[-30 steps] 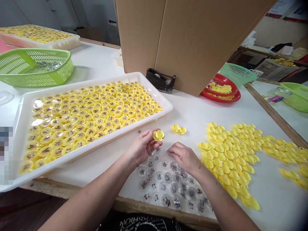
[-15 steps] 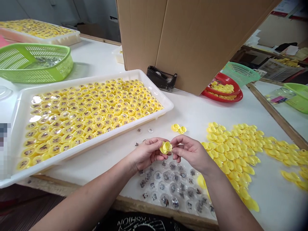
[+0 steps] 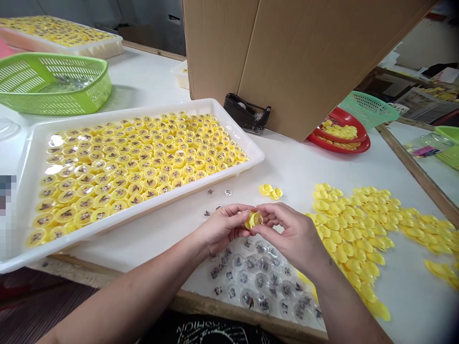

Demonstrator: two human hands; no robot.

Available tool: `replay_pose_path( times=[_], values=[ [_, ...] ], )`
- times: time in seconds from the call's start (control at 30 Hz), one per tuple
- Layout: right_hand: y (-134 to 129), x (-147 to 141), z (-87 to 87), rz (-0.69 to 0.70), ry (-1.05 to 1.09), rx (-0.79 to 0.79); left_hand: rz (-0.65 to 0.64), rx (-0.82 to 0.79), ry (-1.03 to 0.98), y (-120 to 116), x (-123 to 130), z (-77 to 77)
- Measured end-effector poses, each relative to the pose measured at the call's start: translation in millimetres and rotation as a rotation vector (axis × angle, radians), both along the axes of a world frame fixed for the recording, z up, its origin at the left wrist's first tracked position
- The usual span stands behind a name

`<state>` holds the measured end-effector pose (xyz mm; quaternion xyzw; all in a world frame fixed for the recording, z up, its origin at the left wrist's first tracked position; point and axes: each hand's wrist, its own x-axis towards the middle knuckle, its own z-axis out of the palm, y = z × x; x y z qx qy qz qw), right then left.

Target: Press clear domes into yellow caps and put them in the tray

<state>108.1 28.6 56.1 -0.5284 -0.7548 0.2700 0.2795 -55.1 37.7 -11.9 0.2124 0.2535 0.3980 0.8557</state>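
Both of my hands meet around a small yellow cup [image 3: 254, 220] with a clear disc seated against it. My left hand [image 3: 224, 227] pinches the cup from the left, and the fingers of my right hand [image 3: 287, 229] press on its right side. Below the hands lie many clear discs with small printed figures [image 3: 261, 279]. Yellow cups [image 3: 353, 234] spread in a heap to the right. Just behind the hands rests a small yellow pair [image 3: 271, 191], and a few loose clear pieces [image 3: 228, 192] lie beside it.
A white tray [image 3: 143, 210] filled with yellow cups sits at the left. Behind it are a green basket [image 3: 86, 98] and another full tray [image 3: 89, 49]. A cardboard box [image 3: 287, 57], a black tape dispenser [image 3: 247, 113] and red plates [image 3: 340, 145] stand at the back.
The clear disc now sits against the yellow cup, and my right fingers have closed in around it. The view has shifted slightly.
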Motion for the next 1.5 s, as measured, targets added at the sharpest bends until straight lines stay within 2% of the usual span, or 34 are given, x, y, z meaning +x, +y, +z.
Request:
replay_pose_path(
  times=[0.17,0.33,0.47,0.77,1.07,1.33,1.5],
  values=[
    [4,8,10.1,0.157,-0.017,0.014,-0.066,0.006,-0.016,1,-1,1.5],
    [6,10,16.9,0.234,-0.129,0.029,-0.134,-0.031,-0.004,1,-2,1.9],
    [5,9,18.1,0.304,-0.122,0.020,-0.170,-0.057,0.015,0,-1,1.0],
    [0,8,25.2,0.255,-0.216,-0.005,-0.132,-0.002,0.003,-3,1,3.4],
    [-2,5,24.8,0.305,-0.277,0.117,-0.118,0.022,0.000,-3,0,5.1],
    [-11,-1,14.3,0.287,-0.429,0.211,-0.064,0.007,0.076,-4,1,3.8],
    [-12,-4,1.3,0.253,-0.428,0.265,-0.056,0.095,0.183,-5,2,4.9]
  ],
)
